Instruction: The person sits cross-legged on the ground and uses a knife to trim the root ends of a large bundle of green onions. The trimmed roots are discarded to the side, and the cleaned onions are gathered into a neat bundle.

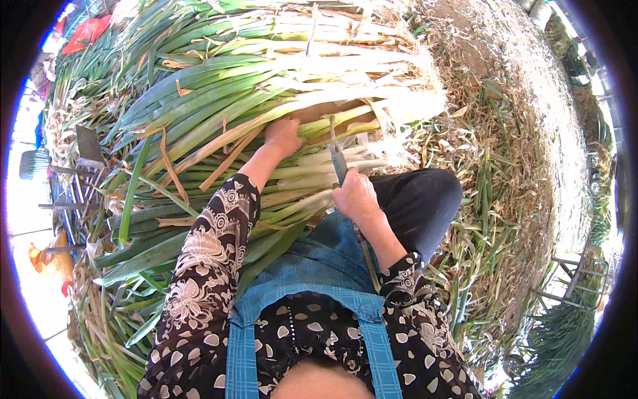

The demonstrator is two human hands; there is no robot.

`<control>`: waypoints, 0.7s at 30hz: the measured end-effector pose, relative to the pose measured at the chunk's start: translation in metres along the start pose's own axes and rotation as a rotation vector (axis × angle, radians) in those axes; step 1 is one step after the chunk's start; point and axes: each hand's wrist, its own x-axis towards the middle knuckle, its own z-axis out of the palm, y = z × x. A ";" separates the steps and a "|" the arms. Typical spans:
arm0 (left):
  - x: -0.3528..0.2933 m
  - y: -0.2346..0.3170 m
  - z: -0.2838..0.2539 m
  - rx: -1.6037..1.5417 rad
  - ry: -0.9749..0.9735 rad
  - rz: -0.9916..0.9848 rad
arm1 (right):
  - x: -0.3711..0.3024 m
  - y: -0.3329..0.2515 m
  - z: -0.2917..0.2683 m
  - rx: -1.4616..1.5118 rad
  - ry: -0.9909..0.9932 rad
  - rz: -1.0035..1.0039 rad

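A thick pile of long green onions lies in front of me, green leaves to the left, white stems and roots to the right. My left hand reaches into the pile, its fingers curled around green onion stalks and partly hidden among them. In my right hand is a small hooked knife with a blue handle, its thin curved tip pointing away from me, close to the stems. Below the knife, cleaner white stems lie together beside my knee.
Dry husks and leaf scraps cover the ground on the right. A metal-framed stool stands at the far right, near more green onions. A brown chicken is at the left edge. Red cloth or plastic lies at far left.
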 end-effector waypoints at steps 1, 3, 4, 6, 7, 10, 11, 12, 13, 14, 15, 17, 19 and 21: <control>-0.001 -0.002 -0.002 -0.028 -0.043 -0.032 | -0.003 -0.001 -0.001 -0.025 -0.100 -0.017; -0.003 -0.005 -0.005 -0.033 -0.007 -0.014 | -0.014 -0.001 -0.003 -0.078 -0.203 -0.038; -0.004 -0.005 -0.005 -0.037 0.007 0.005 | -0.017 0.001 -0.004 -0.092 -0.257 -0.064; -0.008 -0.004 -0.005 -0.009 -0.026 0.012 | -0.020 0.005 -0.007 -0.017 -0.064 -0.001; -0.010 -0.004 -0.005 0.006 -0.022 0.017 | -0.021 0.007 -0.008 0.019 0.057 0.033; -0.018 -0.006 -0.006 -0.026 -0.004 0.013 | -0.020 0.013 -0.012 -0.048 -0.072 0.010; -0.022 -0.008 -0.006 -0.049 0.006 0.022 | -0.019 0.014 -0.012 -0.081 -0.174 -0.023; -0.027 -0.011 -0.008 -0.045 0.055 0.073 | -0.016 0.017 -0.016 -0.085 -0.172 -0.042; -0.032 -0.015 -0.010 -0.029 0.056 0.058 | -0.012 0.018 -0.018 -0.069 -0.064 0.033; -0.038 -0.019 -0.011 -0.019 0.054 0.053 | -0.009 0.021 -0.021 -0.034 0.015 0.068; -0.043 -0.023 -0.012 0.004 0.038 0.038 | -0.004 0.023 -0.024 -0.018 0.121 0.134; -0.047 -0.028 -0.014 -0.004 -0.005 0.035 | 0.001 0.026 -0.024 -0.106 0.040 0.159; -0.050 -0.032 -0.015 -0.013 -0.025 0.032 | 0.007 0.030 -0.023 -0.120 -0.147 0.047; -0.053 -0.036 -0.014 -0.040 -0.003 0.034 | 0.017 0.038 -0.026 -0.055 -0.035 0.126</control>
